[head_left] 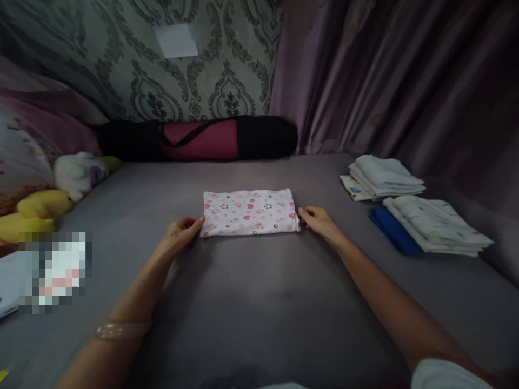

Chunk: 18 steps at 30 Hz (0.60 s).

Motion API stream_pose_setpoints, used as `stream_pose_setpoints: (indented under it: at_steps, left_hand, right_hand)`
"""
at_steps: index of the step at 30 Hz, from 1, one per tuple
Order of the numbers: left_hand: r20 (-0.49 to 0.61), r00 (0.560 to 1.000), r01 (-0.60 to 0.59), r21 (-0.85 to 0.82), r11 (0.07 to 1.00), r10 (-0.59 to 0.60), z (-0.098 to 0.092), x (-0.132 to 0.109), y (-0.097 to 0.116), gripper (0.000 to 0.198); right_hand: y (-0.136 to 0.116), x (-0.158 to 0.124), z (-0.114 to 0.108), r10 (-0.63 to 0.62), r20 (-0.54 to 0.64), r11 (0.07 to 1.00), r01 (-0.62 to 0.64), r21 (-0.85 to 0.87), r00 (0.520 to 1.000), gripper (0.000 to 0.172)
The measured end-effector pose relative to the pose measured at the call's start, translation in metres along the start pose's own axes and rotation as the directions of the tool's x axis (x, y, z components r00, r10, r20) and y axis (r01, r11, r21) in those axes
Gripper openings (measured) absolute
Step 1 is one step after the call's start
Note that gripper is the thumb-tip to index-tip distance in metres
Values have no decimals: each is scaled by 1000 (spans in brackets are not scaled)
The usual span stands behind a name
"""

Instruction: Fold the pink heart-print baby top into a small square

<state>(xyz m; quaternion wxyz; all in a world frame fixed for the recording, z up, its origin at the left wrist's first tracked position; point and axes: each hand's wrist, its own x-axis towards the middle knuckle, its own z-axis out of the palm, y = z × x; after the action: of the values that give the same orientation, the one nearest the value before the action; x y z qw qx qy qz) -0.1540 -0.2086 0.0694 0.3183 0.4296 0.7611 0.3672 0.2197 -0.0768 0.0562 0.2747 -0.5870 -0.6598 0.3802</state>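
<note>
1. A folded cloth (249, 212) is lying flat at the centre of the bed (259, 302). It is a soft white rectangle printed with small pink and dark shapes, its long sides running from 9 to 3 o'clock.
2. The bed is showing a smooth, matte grey cover.
3. The left hand (181, 232) is resting at the cloth's 9 o'clock end. Its fingers are half curled, with the tips touching the near corner. Whether they are pinching it I cannot tell.
4. The right hand (320, 220) is sitting at the 3 o'clock end, fingers loosely bent and touching the edge. Its grip is equally unclear.
5. At 2 o'clock, well apart, two stacks of folded cloths (385, 175) are lying, the nearer one sitting on a blue cloth (391, 229).
6. At 12 o'clock a black and red cylindrical bag (198, 138) is lying along the patterned wall.
7. At 10 o'clock fluffy plush toys (79, 173) are lying in a heap.
</note>
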Motion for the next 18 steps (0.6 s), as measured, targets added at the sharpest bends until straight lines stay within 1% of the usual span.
stream_pose_setpoints:
  at_steps: [3, 5, 8, 11, 13, 16, 18]
  left_hand:
    - [23, 1000, 18, 88, 996, -21, 0, -23, 7, 53]
    - [60, 998, 6, 83, 996, -11, 1, -33, 13, 52]
    - [85, 996, 16, 42, 999, -19, 3, -39, 17, 51]
    - [102, 994, 46, 20, 999, -48, 5, -38, 16, 52]
    - [102, 993, 49, 25, 998, -52, 6, -37, 14, 52]
    - [75, 997, 17, 58, 998, -21, 7, -35, 11, 50]
    - [50, 999, -20, 85, 996, 16, 8, -33, 8, 49]
  right_hand:
    - [7, -22, -3, -65, 96, 998, 67, -16, 993, 15]
    - [9, -32, -2, -88, 112, 996, 91, -23, 990, 11]
    - [11, -40, 3, -113, 64, 992, 117, -52, 991, 13]
    - [12, -43, 8, -135, -8, 986, 134, -103, 991, 19]
    - [13, -43, 11, -159, -44, 980, 153, -124, 986, 20]
    - [12, -45, 13, -188, -76, 973, 176, -149, 979, 21]
    - [9, -47, 12, -160, -113, 976, 139, -169, 981, 19]
